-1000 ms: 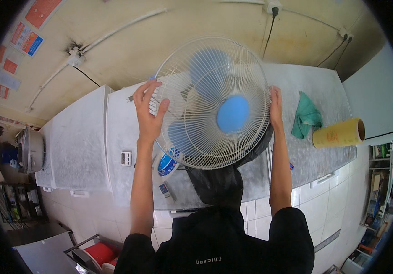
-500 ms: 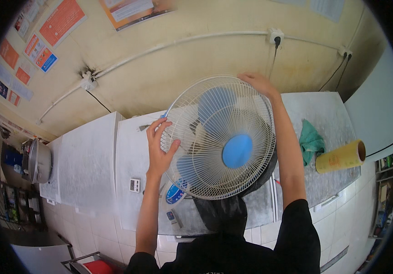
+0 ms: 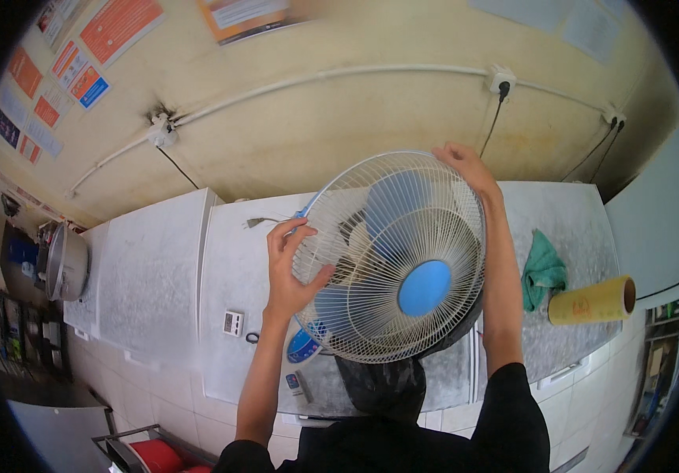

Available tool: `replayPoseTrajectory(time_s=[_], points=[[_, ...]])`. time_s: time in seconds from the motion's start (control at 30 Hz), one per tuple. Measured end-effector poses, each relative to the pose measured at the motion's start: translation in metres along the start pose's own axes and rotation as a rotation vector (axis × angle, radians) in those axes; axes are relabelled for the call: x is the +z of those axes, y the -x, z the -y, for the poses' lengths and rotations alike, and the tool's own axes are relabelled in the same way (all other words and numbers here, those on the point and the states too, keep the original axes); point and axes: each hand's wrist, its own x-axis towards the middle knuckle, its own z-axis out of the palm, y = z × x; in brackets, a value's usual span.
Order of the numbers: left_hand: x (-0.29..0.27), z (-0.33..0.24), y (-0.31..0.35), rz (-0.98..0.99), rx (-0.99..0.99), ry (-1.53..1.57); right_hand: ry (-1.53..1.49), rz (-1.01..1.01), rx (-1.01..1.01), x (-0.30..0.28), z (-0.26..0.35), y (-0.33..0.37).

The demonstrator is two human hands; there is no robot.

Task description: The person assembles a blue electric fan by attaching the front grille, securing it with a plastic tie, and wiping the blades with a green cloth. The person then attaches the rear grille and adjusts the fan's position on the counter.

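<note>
A fan with a round white wire guard (image 3: 387,331), a blue centre disc (image 3: 425,288) and blue blades (image 3: 399,209) behind the wires stands in front of me. My left hand (image 3: 291,272) grips the guard's left rim beside a blue clip (image 3: 301,214), thumb over the front wires. At the upper right rim, my right hand (image 3: 466,167) is closed over the edge; part of its grip is hidden. Below the guard shows the blue and white base (image 3: 303,347). A black plastic bag (image 3: 383,386) hangs under the guard toward me.
White freezer-like tops (image 3: 150,260) carry a small timer (image 3: 233,322), a remote (image 3: 295,385), a black-handled tool (image 3: 253,337) and a loose plug (image 3: 254,223). Right of the fan lie a green cloth (image 3: 543,264) and a yellow roll (image 3: 592,301). Wall sockets (image 3: 501,79) hold plugged cords.
The whole view has shifted, so the fan and wall sit lower and further right. Both hands stay on the guard's rim. The black-handled tool by the timer now shows more fully.
</note>
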Motion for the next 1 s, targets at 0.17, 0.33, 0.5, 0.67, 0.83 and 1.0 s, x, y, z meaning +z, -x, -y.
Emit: replayPoseTrajectory(time_s=[0.17,0.33,0.5,0.67,0.83,1.0], points=[[-0.005,0.001,-0.002,0.041,-0.016,0.019,0.232,0.059,-0.153,-0.003,0.03,-0.01],[-0.008,-0.002,-0.006,0.051,-0.011,-0.001,0.224,0.13,-0.35,0.046,0.101,-0.02],[-0.009,-0.007,-0.011,0.112,0.014,-0.092,0.247,0.315,-0.253,0.085,0.137,-0.024],[-0.009,-0.012,-0.02,0.177,-0.053,-0.063,0.227,0.348,-0.207,0.093,0.128,-0.029],[-0.011,-0.005,-0.021,0.149,0.02,-0.043,0.212,0.374,-0.179,0.097,0.134,-0.027],[-0.01,-0.002,-0.02,0.146,0.048,-0.009,0.164,0.419,-0.211,0.096,0.133,-0.025]])
